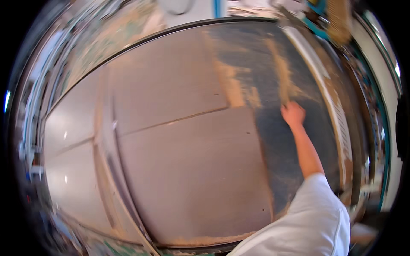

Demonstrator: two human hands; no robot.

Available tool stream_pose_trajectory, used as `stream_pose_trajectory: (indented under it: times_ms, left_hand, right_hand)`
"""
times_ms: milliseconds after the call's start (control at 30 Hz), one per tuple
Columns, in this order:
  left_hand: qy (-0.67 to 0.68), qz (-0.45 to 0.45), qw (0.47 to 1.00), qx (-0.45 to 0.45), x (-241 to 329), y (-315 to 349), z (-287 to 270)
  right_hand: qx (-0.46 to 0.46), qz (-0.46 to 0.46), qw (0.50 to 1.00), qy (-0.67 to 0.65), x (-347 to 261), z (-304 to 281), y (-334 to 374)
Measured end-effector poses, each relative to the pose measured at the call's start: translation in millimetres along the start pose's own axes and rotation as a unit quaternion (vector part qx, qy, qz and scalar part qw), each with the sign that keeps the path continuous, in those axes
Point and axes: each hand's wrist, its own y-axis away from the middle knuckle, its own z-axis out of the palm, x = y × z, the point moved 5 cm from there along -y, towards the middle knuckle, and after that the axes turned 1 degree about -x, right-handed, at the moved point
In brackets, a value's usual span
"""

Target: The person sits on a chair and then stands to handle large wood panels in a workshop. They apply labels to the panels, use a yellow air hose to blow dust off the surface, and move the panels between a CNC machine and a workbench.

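Note:
My right hand (293, 113) reaches forward from a white sleeve (318, 209) over the dark surface (277, 145) on the right of the large table. Its fingers are closed. A blurred tan streak (282, 74) runs forward from the fingertips; whether it is a thin thing in my grip or sawdust on the surface, I cannot make out. To the left of the hand lie large flat brown-grey panels, a near one (196, 175) and a far one (166, 81), with a narrow gap between them. My left hand is out of the picture.
Sawdust (232, 83) is spread beside the far panel. More panels (72, 111) lie at the left, past a long raised strip (121, 183). A pale rail (337, 111) borders the table on the right. Blurred workshop equipment (337, 21) stands at the far right.

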Motion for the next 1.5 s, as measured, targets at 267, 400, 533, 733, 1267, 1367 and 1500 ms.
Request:
stream_pose_trajectory:
  times_ms: [267, 400, 533, 733, 1267, 1367, 1500]
  left_hand:
    - [0.019, 0.065, 0.998, 0.009, -101.2, 5.6, 8.0]
    - [0.125, 0.035, 0.992, 0.011, -107.4, 20.1, 22.9]
    - [0.176, -0.007, 0.984, -0.036, -169.0, 23.6, 53.6]
    - [0.141, 0.043, 0.989, -0.030, -303.7, 2.3, 118.8]
    - [0.351, -0.014, 0.933, -0.073, -419.8, -108.9, 27.9]
    - [0.343, 0.001, 0.937, -0.064, -407.4, -145.3, -11.8]
    - [0.352, 0.028, 0.935, -0.036, -384.6, -201.7, -73.6]
  right_hand:
    - [-0.074, 0.122, 0.946, -0.290, 63.7, 75.6, 1.5]
    - [-0.125, 0.112, 0.804, -0.571, -48.9, 88.9, 47.7]
    - [-0.283, -0.023, 0.737, -0.613, -275.1, 30.5, 251.4]
    - [-0.209, -0.155, 0.914, -0.312, -525.8, -93.5, 481.2]
    - [-0.237, -0.040, 0.939, -0.246, -492.0, -77.5, 445.8]
    - [-0.206, -0.047, 0.921, -0.326, -452.2, -97.9, 456.7]
    - [-0.228, -0.014, 0.905, -0.360, -438.7, -127.1, 495.8]
